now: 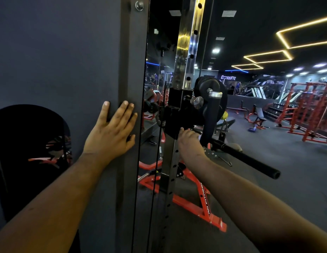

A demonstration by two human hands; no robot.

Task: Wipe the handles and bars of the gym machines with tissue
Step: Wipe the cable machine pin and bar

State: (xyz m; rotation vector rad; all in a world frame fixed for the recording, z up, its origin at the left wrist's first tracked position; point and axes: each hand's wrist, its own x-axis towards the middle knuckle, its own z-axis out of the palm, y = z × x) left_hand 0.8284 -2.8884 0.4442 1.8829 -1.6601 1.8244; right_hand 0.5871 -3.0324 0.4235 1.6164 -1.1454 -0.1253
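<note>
Left hand (pixel 111 128) flat, released, on grey post (pixel 130 70); right hand (pixel 189 138) grip unclear at black carriage (pixel 174 114).

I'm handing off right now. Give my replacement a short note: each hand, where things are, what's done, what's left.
Left hand: flat, fingers straight, pressed on the dark upright post.
Right hand: reaching under the black sliding carriage on the perforated column; fingers hidden, grip unclear.
Tissue: none visible.
Black padded bar sticks out to the right, untouched.
Done: cannot tell.
Left: find the tissue, wipe the bar and handles.
</note>
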